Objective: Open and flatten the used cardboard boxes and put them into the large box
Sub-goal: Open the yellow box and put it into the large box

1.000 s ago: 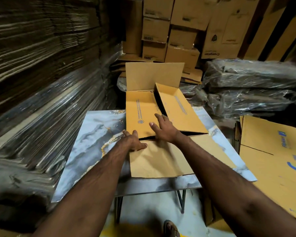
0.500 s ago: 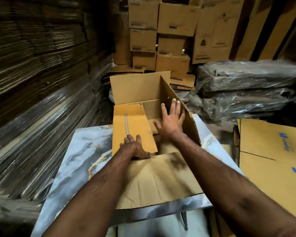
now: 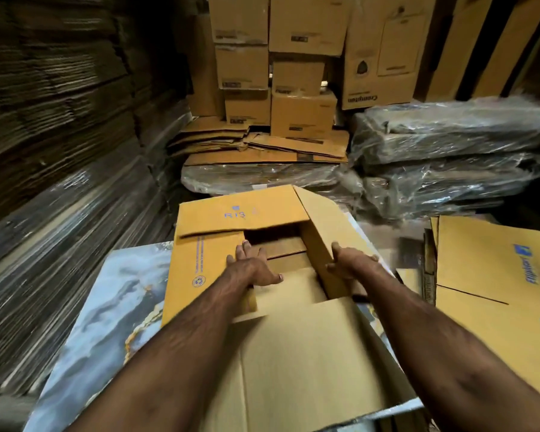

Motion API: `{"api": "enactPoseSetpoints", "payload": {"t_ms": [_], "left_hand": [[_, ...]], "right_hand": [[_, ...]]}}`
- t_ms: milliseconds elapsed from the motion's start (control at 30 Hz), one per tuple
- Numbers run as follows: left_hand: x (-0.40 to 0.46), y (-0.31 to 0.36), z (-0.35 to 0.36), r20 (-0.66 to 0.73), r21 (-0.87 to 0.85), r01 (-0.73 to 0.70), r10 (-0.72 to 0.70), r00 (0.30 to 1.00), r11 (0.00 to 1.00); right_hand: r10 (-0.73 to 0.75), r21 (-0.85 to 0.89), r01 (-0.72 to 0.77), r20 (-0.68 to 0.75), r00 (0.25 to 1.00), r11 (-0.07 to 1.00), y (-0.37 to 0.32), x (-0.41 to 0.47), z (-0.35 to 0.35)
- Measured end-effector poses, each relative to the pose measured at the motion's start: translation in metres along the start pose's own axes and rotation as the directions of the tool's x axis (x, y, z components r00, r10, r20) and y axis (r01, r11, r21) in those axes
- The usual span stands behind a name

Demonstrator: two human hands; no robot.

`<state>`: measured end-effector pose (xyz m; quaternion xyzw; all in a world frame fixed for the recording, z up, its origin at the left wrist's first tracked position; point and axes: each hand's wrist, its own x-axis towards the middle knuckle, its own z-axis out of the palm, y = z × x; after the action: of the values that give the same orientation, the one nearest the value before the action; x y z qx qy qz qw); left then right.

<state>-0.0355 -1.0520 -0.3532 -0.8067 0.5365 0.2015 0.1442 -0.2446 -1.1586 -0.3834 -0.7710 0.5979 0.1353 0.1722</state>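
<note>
A brown cardboard box (image 3: 219, 213) marked "R13" lies on the marble-patterned table (image 3: 113, 300) with its flaps spread. My left hand (image 3: 251, 266) rests flat on the left flap at the edge of the box's opening, fingers straight. On the right flap's edge my right hand (image 3: 351, 260) grips, thumb on the inner face and fingers over the outer face. The near flap (image 3: 309, 363) lies towards me between my forearms. At the right stands a large box (image 3: 496, 275) with blue print.
Tall stacks of flattened cardboard (image 3: 60, 135) fill the left side. Behind the table lie plastic-wrapped bundles (image 3: 449, 151), loose flattened cartons (image 3: 262, 145) and stacked closed boxes (image 3: 303, 73).
The far flap has come down over the box's opening. My right hand left the inside and took hold of the right flap's edge. My left hand slid forward on the left flap.
</note>
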Motion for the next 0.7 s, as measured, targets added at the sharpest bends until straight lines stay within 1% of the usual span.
{"api": "enactPoseSetpoints", "payload": {"t_ms": [33,100,167,200,233,267,333,400,433,500,567,633,700], "left_hand": [[0.004,0.003,-0.001,-0.022,0.006,0.008,-0.008,1.000,1.000],[0.010,0.011,-0.002,-0.097,0.042,-0.010,0.014,0.995,0.999],[0.012,0.020,-0.006,-0.183,0.083,-0.095,0.109,0.977,0.992],[0.012,0.026,-0.008,-0.194,0.076,-0.151,0.163,0.967,0.986],[0.009,0.032,-0.009,-0.173,0.051,-0.193,0.199,0.965,0.980],[0.007,0.038,-0.009,-0.132,0.032,-0.205,0.207,0.969,0.978],[0.005,0.046,-0.005,-0.012,0.034,-0.163,0.163,0.987,0.986],[0.004,0.046,-0.001,0.107,0.079,-0.107,0.098,0.989,0.991],[0.004,0.045,0.000,0.138,0.097,-0.094,0.081,0.987,0.991],[0.002,0.045,0.000,0.136,0.114,-0.089,0.073,0.988,0.990],[-0.001,0.044,0.000,0.129,0.084,-0.093,0.082,0.988,0.992],[0.001,0.041,-0.001,0.121,0.041,-0.110,0.105,0.987,0.993],[0.005,0.035,-0.008,0.032,-0.028,-0.158,0.159,0.987,0.987]], "right_hand": [[-0.003,-0.008,0.002,-0.041,0.999,1.000,-0.003,0.003,-0.001],[-0.061,-0.029,0.055,-0.229,0.972,0.998,-0.014,0.010,-0.004],[-0.148,0.012,0.169,-0.416,0.897,0.986,-0.030,0.015,-0.009],[-0.180,0.035,0.224,-0.485,0.856,0.974,-0.038,0.018,-0.011],[-0.204,0.047,0.268,-0.527,0.825,0.962,-0.045,0.020,-0.013],[-0.226,0.059,0.304,-0.539,0.811,0.951,-0.052,0.023,-0.015],[-0.272,0.085,0.359,-0.500,0.822,0.929,-0.065,0.029,-0.018],[-0.348,0.088,0.409,-0.385,0.855,0.908,-0.077,0.037,-0.016],[-0.391,0.086,0.434,-0.306,0.868,0.897,-0.083,0.042,-0.014],[-0.444,0.083,0.460,-0.159,0.882,0.884,-0.096,0.053,-0.009],[-0.463,0.080,0.467,-0.065,0.884,0.881,-0.110,0.059,-0.008],[-0.439,0.083,0.436,0.024,0.898,0.896,-0.122,0.063,-0.008],[-0.398,0.057,0.394,0.114,0.910,0.917,-0.132,0.067,-0.011]]}}
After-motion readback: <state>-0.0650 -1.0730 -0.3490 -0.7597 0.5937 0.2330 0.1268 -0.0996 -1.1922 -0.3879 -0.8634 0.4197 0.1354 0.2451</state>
